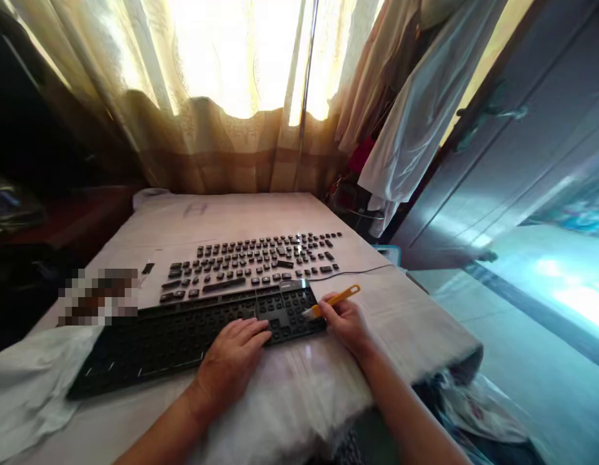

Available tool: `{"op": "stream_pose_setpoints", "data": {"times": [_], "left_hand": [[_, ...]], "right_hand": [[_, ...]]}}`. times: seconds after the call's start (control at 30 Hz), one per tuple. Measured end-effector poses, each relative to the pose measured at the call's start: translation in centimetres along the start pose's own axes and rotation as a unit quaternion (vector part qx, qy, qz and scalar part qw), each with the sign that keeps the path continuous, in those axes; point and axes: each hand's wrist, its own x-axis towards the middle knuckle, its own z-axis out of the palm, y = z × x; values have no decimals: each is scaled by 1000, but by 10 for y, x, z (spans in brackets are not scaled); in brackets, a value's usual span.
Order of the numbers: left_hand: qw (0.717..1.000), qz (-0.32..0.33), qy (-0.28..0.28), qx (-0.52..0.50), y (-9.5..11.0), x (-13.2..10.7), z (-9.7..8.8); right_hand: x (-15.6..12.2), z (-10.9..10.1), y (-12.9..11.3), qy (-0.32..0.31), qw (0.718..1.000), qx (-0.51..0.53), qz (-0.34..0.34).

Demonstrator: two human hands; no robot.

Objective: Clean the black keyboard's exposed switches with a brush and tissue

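A black keyboard [183,336] with its keycaps off lies along the front of the table. My left hand [235,352] rests flat on its lower edge, fingers stretched out over the frame. In my right hand [345,321] is a small brush [346,294] with a yellow-orange handle, pinched between thumb and fingers. Its pale bristles touch the number-pad end of the keyboard or hover just over it; I cannot tell which. Behind the keyboard, loose keycaps [253,259] are laid out in rows, with a long space bar [224,285] among them.
A white cloth [30,381] bunches at the table's left front. A small black piece [148,268] lies left of the keycaps, near a blurred-out patch. The keyboard's cable [352,272] runs off to the right across the pale tablecloth [415,323]. Curtains hang behind; a door stands at right.
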Motion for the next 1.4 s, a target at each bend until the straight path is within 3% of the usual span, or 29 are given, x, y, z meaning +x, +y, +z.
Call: {"op": "stream_pose_setpoints", "data": {"times": [0.37, 0.6, 1.4], "left_hand": [[1000, -6, 12, -4, 1, -1, 1], [1000, -1, 13, -13, 0, -1, 1], [1000, -6, 0, -30, 0, -3, 4]], "right_hand": [[-1, 1, -2, 0, 1000, 5, -6], [0, -3, -6, 35, 999, -6, -7], [-4, 1, -11, -38, 999, 0, -27]]}}
